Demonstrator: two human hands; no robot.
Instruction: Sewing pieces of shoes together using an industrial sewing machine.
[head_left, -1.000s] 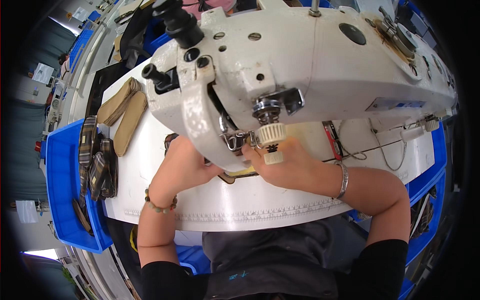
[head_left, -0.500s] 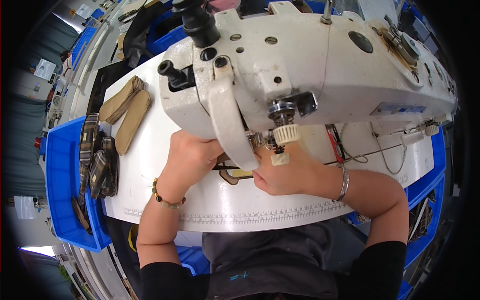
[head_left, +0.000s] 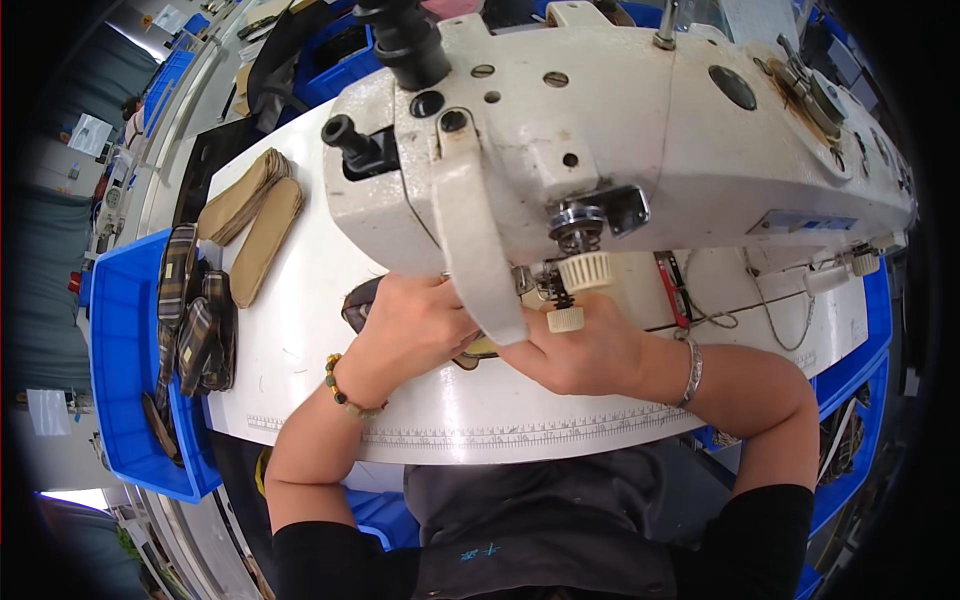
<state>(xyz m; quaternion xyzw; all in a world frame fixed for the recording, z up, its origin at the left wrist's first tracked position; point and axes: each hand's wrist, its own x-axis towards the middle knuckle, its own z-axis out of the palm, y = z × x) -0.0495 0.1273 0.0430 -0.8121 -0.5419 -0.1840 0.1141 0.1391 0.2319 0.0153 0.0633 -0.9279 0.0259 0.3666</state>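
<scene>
A white sewing machine [head_left: 520, 130] stands over the worktable, and both my hands are close together beneath its head. My left hand [head_left: 420, 322], a beaded bracelet at its wrist, has its fingers curled on a dark-edged fabric shoe piece [head_left: 358, 303]. Part of that piece sticks out to the left of the hand; a tan part [head_left: 482, 349] shows between my hands. My right hand [head_left: 585, 352], with a silver bangle, is closed on the piece's near right side by the presser area. The machine's pale lever hides the needle and most of the fingertips.
Tan insoles [head_left: 268, 240] lie stacked on the left of the white table [head_left: 300, 400]. Plaid fabric shoe pieces [head_left: 205, 330] hang over a blue bin [head_left: 120, 370] beside it. Red-handled snips [head_left: 675, 290] and a cord [head_left: 712, 318] lie right of the machine. A ruler strip [head_left: 520, 437] runs along the near edge.
My left hand has shifted right and turned over the work, and the piece's dark edge now shows to its left. My right hand has moved only slightly.
</scene>
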